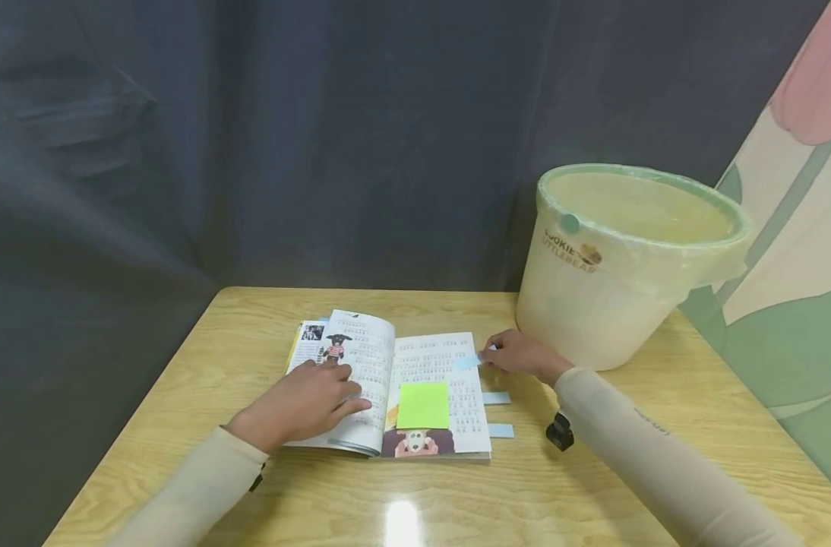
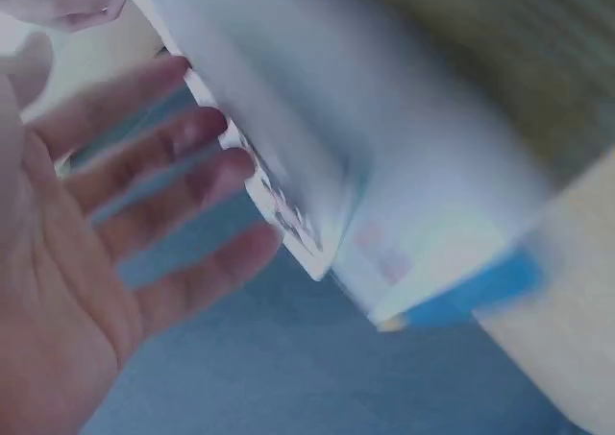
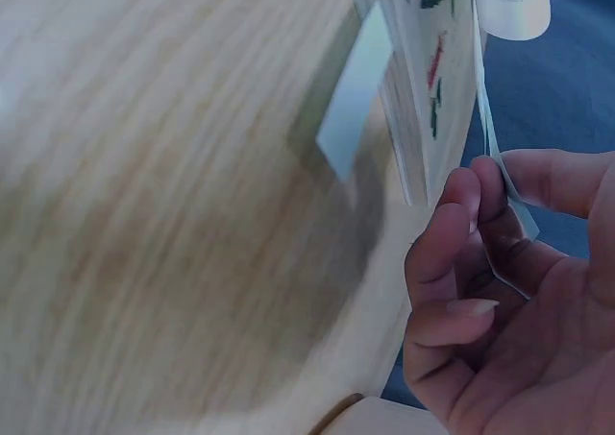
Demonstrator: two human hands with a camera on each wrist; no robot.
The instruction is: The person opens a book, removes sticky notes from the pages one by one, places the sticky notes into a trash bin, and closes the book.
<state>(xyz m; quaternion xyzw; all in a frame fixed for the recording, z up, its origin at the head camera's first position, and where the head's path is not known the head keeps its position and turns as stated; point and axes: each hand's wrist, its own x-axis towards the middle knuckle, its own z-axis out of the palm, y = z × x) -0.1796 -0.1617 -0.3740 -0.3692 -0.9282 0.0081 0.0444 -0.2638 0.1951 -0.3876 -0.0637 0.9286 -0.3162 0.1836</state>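
An open illustrated book [image 1: 432,351] lies on the wooden table. Across its left page rests my left hand [image 1: 313,403], fingers spread and extended; in the left wrist view the fingertips [image 2: 231,166] meet the page. My right hand [image 1: 521,353] is at the right page's outer edge, pinching a pale blue sticky tab [image 1: 466,363] between thumb and forefinger. The right wrist view shows this tab [image 3: 525,218] between the fingers. A bright green sticky note [image 1: 422,406] sits on the right page, above a printed sheep picture.
Two more blue tabs, an upper [image 1: 496,398] and a lower one [image 1: 501,431], stick out from the book's right side. A large cream bucket [image 1: 593,304] with a green rim stands at the table's back right. A dark curtain [image 1: 374,152] hangs behind the table [image 1: 251,311].
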